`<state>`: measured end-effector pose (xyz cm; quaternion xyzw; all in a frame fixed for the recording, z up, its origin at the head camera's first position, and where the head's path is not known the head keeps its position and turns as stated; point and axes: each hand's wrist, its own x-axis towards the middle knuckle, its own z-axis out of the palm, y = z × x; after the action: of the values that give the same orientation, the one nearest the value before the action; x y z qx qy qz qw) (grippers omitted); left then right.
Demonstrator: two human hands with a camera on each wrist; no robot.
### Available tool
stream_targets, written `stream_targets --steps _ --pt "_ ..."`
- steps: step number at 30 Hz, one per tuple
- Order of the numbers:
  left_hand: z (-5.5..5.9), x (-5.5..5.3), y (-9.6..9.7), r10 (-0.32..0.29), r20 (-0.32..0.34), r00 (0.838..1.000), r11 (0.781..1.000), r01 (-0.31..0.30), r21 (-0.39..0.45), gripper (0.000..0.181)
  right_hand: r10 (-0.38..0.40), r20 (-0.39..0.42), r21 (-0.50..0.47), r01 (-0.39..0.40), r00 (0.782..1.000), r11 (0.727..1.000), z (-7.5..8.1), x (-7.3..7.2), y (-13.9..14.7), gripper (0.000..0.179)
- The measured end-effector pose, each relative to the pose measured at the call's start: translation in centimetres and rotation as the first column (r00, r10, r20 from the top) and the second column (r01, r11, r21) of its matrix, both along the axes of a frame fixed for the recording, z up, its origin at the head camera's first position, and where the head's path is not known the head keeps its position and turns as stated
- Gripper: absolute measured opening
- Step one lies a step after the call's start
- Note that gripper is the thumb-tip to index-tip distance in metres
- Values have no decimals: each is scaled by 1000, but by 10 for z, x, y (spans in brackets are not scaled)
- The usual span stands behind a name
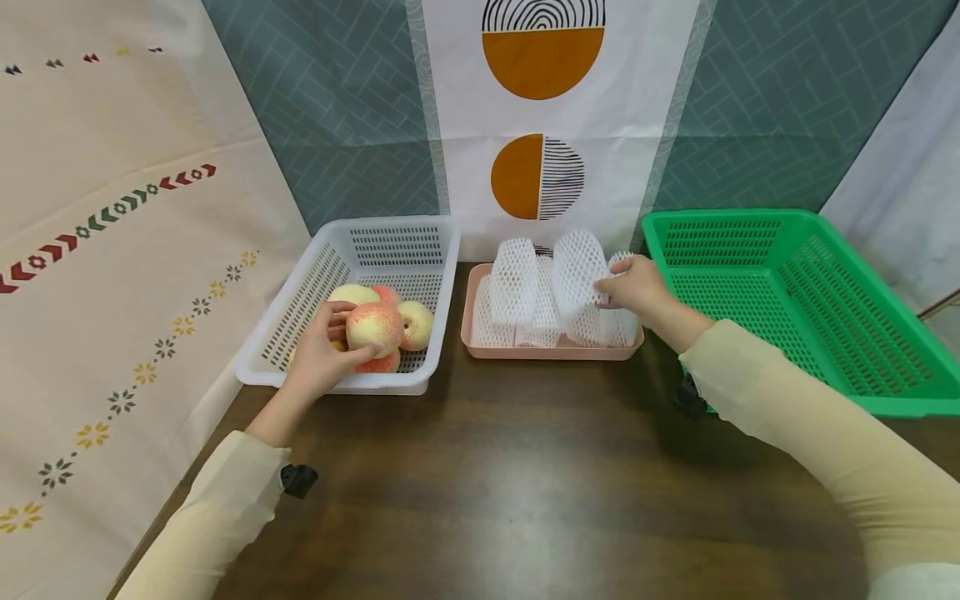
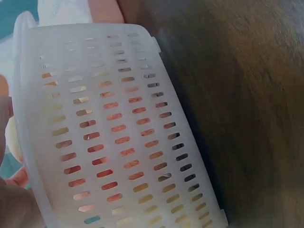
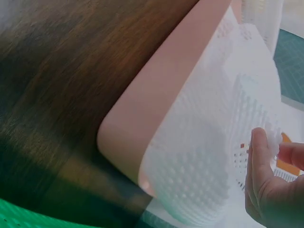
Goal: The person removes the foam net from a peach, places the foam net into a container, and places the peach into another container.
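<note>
In the head view my left hand (image 1: 321,354) grips a red-and-yellow peach (image 1: 375,327) over the white basket (image 1: 444,333). More peaches (image 1: 415,325) lie beneath it in that basket. My right hand (image 1: 636,292) pinches the edge of a white foam net sleeve (image 1: 577,271) above a pink tray (image 1: 551,353). Several other foam net sleeves (image 1: 514,283) stand and lie in the tray. From the right wrist, thumb and fingers (image 3: 260,156) meet on the sleeve's edge. The left wrist view is mostly filled by the basket's slotted wall (image 2: 109,123), which hides most of the left hand.
A large green basket (image 1: 795,333) stands to the right of the tray. All the containers rest along the back of a dark wooden table (image 1: 517,483). Behind them hangs a patterned cloth (image 1: 375,125), and a cream cloth (image 1: 135,275) hangs at the left.
</note>
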<state>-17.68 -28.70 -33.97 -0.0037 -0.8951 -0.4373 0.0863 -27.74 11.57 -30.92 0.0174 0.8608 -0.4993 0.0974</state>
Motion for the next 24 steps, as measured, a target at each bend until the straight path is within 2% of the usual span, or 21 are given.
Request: stream_targets --steps 7,12,18,24 --pt "0 -3 8 21 -44 999 998 -24 -62 63 18 21 145 -21 1000 989 -6 -3 2 28" --pt "-2 -7 18 37 -68 997 995 -44 -94 63 23 11 206 -25 1000 978 -7 -1 5 24" --pt "-4 -11 27 63 -21 998 988 -65 -141 67 18 -40 249 -8 999 969 -6 2 7 33" --pt "2 -10 28 42 46 998 993 -36 -114 75 21 -45 264 -9 999 964 2 5 9 40"
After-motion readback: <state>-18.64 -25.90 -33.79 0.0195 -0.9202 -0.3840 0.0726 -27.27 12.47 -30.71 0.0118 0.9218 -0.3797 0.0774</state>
